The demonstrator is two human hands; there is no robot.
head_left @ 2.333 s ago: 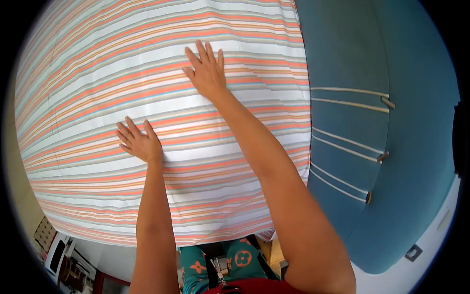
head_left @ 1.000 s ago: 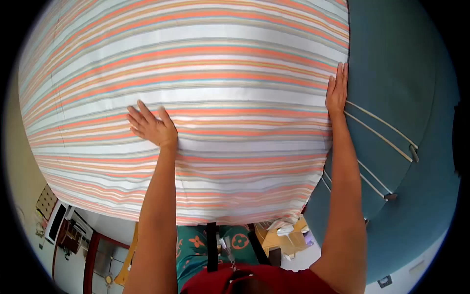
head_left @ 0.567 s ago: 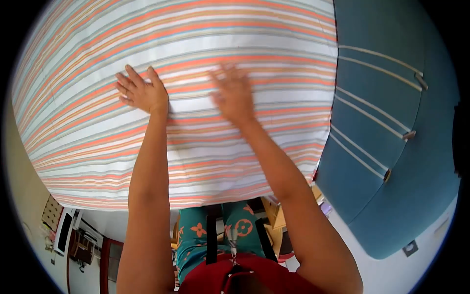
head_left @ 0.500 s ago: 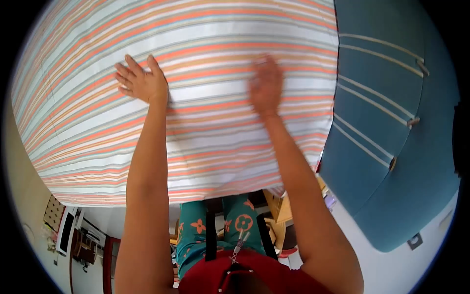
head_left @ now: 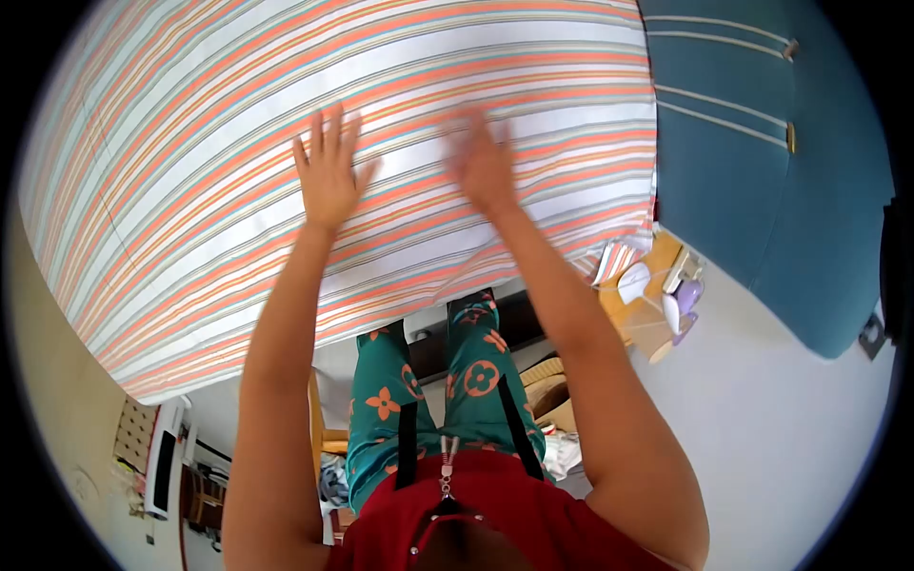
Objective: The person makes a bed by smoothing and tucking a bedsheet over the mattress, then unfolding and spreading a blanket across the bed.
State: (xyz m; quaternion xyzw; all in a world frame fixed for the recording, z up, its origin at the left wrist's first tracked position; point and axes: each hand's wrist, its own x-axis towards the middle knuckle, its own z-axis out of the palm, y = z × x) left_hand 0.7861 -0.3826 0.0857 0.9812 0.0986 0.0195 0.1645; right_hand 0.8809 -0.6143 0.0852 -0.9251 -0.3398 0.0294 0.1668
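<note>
A striped sheet [head_left: 400,105] in white, orange, yellow and grey covers the bed before me, with slight wrinkles near its front edge. My left hand [head_left: 330,181] lies on it palm down, fingers spread and pointing away from me. To its right, my right hand [head_left: 484,169] is over the sheet, blurred by motion; its fingers look stretched out and apart, and nothing shows in it. Whether the right palm presses on the cloth I cannot tell.
A blue padded headboard [head_left: 724,181] with pale cords borders the sheet on the right. Below it stands a small wooden bedside table [head_left: 657,262] with several items on it. A white appliance [head_left: 167,457] is at the lower left. A woven basket [head_left: 547,385] sits near my legs.
My view has shifted, showing more of the bedside table. My left hand has turned, with its fingers now pointing forward, and the two hands are closer together. My right hand stays blurred.
</note>
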